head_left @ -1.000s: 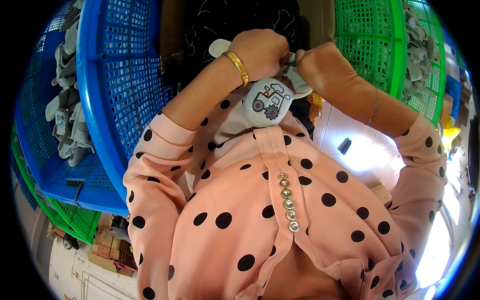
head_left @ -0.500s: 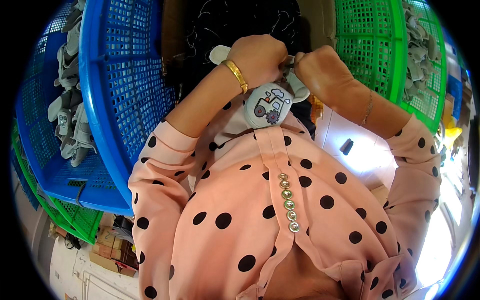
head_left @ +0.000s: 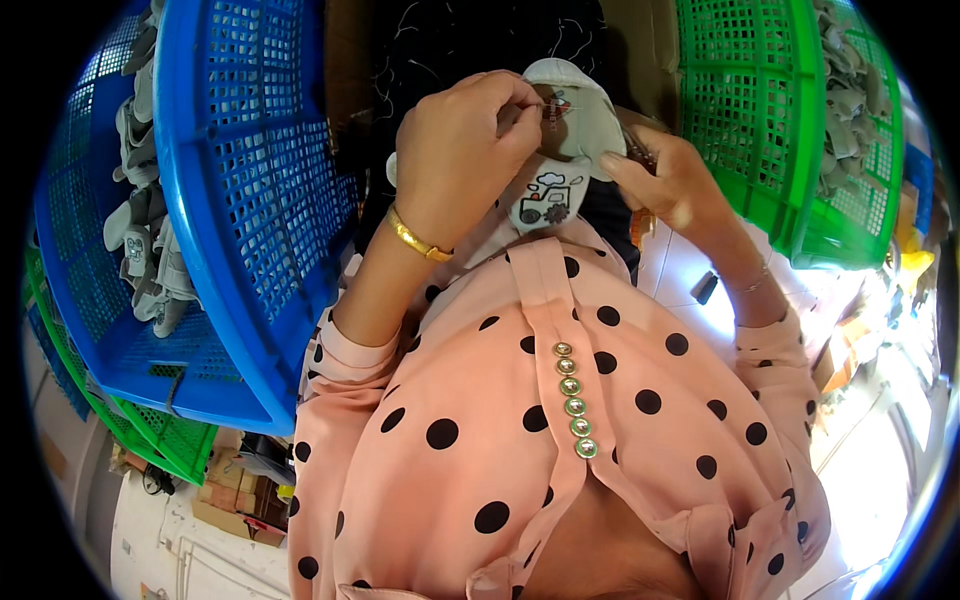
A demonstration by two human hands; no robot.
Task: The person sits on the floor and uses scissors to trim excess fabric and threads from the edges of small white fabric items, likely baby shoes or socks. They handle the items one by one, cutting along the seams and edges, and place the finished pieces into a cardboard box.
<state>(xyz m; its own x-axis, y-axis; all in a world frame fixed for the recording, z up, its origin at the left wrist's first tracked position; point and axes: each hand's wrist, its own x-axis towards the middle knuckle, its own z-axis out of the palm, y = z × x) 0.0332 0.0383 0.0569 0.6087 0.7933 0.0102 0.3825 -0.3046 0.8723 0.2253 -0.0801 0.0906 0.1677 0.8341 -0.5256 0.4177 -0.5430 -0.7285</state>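
Observation:
A small off-white child's shoe (head_left: 600,115) is tilted above my lap, its opening showing a pale lining with a small red print. Its flap (head_left: 545,203) hangs toward me and carries a cartoon vehicle with a cloud. On the shoe's right side, my right hand (head_left: 668,178) grips the edge, thumb on top. My left hand (head_left: 465,150), with a gold bracelet at the wrist, pinches thumb and forefinger together at the opening; what they hold is too small to make out. Another off-white piece (head_left: 391,168) peeks out left of that hand.
Close on my left stands a blue plastic basket (head_left: 245,150), with several grey-white shoes (head_left: 150,250) beyond its wall. A green basket (head_left: 745,110) rises on the right, more grey pieces (head_left: 845,110) behind it. Loose threads lie on the dark cloth (head_left: 470,40).
My hands have moved apart from their close grip. The shoe has turned so its opening and lining show. My right hand has come down to its side; my left has shifted left.

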